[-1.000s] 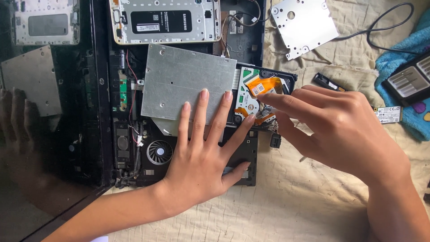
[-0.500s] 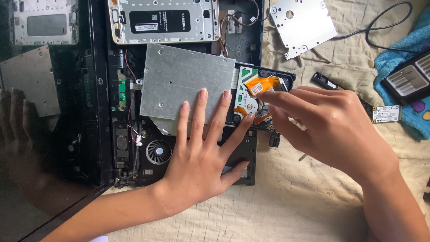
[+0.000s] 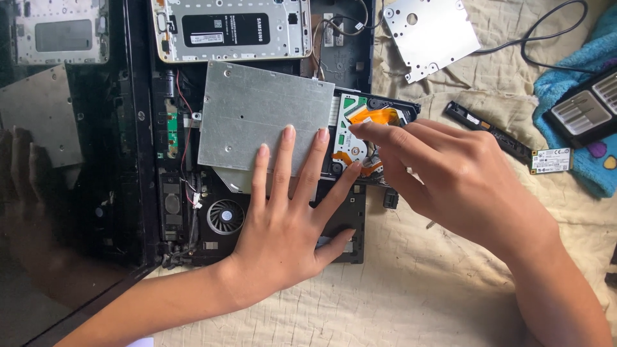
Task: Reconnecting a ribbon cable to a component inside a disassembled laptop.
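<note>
On the cloth [image 3: 411, 289], left hand [image 3: 289, 218] spread flat; right hand [image 3: 450, 180] hides its fingertips' grip.

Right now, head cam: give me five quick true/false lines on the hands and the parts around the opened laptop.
1. The left hand lies flat, fingers spread, on the grey metal plate. True.
2. The right hand holds a screwdriver. False: no tool shows in it; its fingertips are at the orange flex cable.
3. The cooling fan sits left of the left hand. True.
4. A silver perforated bracket lies on the cloth at upper right. True.
5. The blue towel covers the laptop. False: it lies at the far right, under a black case.
</note>
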